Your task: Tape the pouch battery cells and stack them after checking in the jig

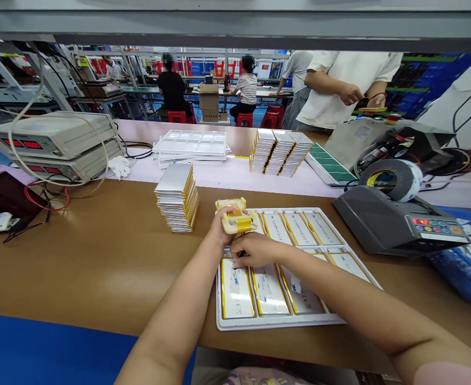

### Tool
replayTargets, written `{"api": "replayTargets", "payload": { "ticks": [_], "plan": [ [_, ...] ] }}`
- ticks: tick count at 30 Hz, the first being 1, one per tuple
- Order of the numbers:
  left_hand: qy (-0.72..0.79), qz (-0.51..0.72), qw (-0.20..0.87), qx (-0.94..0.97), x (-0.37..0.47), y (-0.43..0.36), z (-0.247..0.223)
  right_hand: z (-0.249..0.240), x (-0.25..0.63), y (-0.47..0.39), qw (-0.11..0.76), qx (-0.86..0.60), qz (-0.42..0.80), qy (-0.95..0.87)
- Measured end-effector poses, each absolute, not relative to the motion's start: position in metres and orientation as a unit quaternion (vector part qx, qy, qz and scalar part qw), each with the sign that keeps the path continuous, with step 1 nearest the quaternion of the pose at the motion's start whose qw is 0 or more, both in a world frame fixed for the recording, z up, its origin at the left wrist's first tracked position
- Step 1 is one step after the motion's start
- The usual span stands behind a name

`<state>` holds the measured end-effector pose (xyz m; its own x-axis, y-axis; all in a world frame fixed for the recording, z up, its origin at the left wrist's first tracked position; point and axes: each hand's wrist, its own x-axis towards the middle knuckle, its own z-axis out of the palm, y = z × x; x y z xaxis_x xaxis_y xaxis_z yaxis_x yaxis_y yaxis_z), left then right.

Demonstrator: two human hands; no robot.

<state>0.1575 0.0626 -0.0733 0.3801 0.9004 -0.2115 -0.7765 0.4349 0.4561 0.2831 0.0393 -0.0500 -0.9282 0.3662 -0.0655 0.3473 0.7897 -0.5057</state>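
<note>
The left hand (220,227) grasps a yellow frame (242,224) above the tray's far left corner; the right hand (257,249) is bent just below it, fingers curled over the top of a front-row cell (237,294), and whether they pinch anything I cannot tell; the right forearm crosses the tray (281,323), whose near rim lies close to the front edge of the tabletop (78,240); leftward, a gap separates tray and stack (177,198), and beyond that brown surface stretches wide toward the meters (54,144); rightward, only a narrow strip divides the tray from the dispenser (383,222); behind the tray, a pale band carries white trays (193,143) and three more stacks (281,152).
</note>
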Motion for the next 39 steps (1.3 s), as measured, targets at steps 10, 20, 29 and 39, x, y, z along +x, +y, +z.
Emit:
{"api": "replayTargets", "payload": {
  "ticks": [10,20,29,39],
  "plan": [
    [0.230,0.516,0.809,0.162,0.158,0.063,-0.073,-0.052,0.288,0.036,0.017,-0.225,0.279,-0.933],
    [0.241,0.537,0.786,0.192,0.161,0.062,-0.069,-0.024,0.304,0.025,-0.034,-0.161,0.453,-0.876],
    [0.259,0.518,0.794,0.186,0.162,0.063,-0.067,-0.042,0.346,0.026,-0.048,-0.396,0.288,-0.871],
    [0.263,0.519,0.786,0.211,0.162,0.061,-0.064,-0.050,0.341,0.017,-0.004,-0.394,0.285,-0.874]
  ]
}}
